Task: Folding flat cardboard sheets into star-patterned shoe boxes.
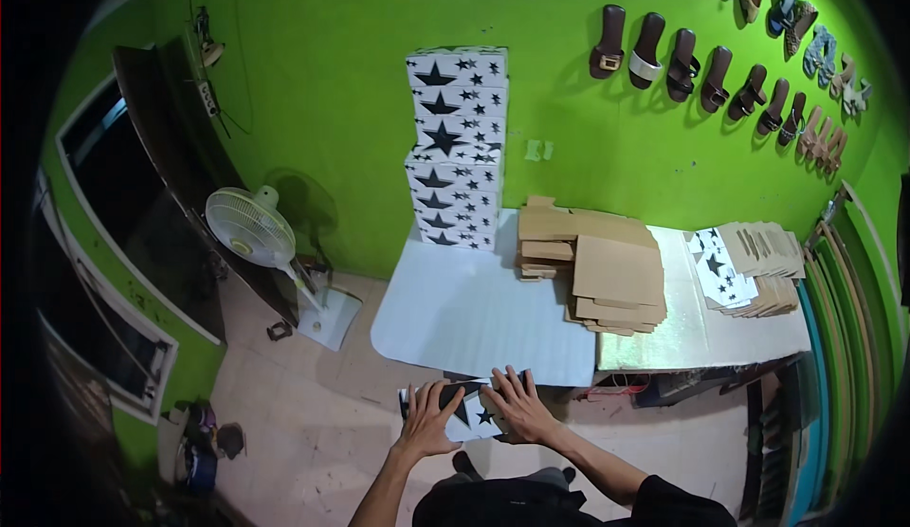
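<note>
Low in the middle, just off the table's front edge, I hold a small white cardboard box (pixel 476 427) with black stars between both hands. My left hand (pixel 428 425) grips its left end, fingers laid across the top. My right hand (pixel 520 411) grips its right end, with fingers spread over the far edge. A dark strip shows along the box's far side; the hands hide much of the rest. Beyond, on the light blue table (pixel 479 314), rises a tall stack of matching star-printed boxes (pixel 457 138).
Flat brown cardboard blanks (pixel 621 271) lie piled right of the stack. Farther right are more folded blanks (pixel 758 252) and a star-printed sheet (pixel 720 271). A fan (pixel 251 228) stands on the floor at left. Rows of sandals (pixel 684 64) hang on the green wall.
</note>
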Motion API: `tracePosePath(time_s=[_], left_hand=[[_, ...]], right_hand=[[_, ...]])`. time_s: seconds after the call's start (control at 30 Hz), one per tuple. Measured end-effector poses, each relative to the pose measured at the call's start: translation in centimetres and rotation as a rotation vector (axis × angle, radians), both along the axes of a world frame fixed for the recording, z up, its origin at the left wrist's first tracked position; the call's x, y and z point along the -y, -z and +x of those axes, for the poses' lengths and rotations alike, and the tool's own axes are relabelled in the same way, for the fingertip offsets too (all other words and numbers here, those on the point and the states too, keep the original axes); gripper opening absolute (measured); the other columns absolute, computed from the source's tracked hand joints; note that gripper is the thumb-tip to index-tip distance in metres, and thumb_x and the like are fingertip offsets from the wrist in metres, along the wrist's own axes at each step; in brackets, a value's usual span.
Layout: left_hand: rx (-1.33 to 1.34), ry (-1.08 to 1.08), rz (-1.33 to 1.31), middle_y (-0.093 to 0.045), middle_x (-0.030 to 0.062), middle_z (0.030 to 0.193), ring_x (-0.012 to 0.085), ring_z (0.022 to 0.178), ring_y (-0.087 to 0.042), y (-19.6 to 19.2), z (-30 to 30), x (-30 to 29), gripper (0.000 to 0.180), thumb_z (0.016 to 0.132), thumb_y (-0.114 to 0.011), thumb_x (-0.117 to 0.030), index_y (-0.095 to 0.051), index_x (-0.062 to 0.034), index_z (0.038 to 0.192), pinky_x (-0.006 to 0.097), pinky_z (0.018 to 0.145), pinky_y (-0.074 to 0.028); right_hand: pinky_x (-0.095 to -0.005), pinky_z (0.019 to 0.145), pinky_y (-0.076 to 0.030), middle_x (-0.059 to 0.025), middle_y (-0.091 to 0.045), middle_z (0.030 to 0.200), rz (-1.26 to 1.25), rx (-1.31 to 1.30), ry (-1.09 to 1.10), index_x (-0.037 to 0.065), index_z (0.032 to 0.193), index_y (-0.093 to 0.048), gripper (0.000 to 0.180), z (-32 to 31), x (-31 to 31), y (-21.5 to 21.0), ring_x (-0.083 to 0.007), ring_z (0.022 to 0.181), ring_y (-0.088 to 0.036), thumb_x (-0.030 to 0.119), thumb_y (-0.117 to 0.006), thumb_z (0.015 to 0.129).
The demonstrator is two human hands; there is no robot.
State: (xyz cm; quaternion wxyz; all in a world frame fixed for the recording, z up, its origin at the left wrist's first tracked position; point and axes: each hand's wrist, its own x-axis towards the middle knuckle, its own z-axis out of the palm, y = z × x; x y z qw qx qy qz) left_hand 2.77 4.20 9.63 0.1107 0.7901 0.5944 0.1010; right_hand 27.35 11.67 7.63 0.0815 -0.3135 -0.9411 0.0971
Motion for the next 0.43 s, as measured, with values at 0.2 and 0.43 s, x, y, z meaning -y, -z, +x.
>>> tracePosePath(time_s=[0.2,0.43], left_hand=[[-0.026,0.098,0.106,-0.033,0.0219,0.147,0.0414,0.141,-0.027,-3.2,-7.7,-6.1,0.116,0.053,-0.09,-0.043,-0.038,-0.0185,0.154,0.07,0.114,-0.014],[-0.023,0.171,0.22,-0.03,0.024,0.152,0.0431,0.143,-0.025,-7.6,-12.0,-16.5,0.112,0.058,-0.086,-0.043,-0.036,-0.0187,0.155,0.072,0.114,-0.012]], right_hand=[[-0.069,0.114,-0.02,-0.0269,-0.029,0.154,0.044,-0.133,0.076,0.006,0.152,-0.031,0.109,-7.6,-4.1,-3.0,-0.0484,0.144,-0.028,0.025,-0.086,0.06],[-0.0683,0.116,-0.017,-0.0254,-0.027,0.156,0.168,-0.137,0.162,0.007,0.154,-0.03,0.108,-11.6,-12.8,-7.6,-0.0462,0.147,-0.024,0.035,-0.086,0.066]])
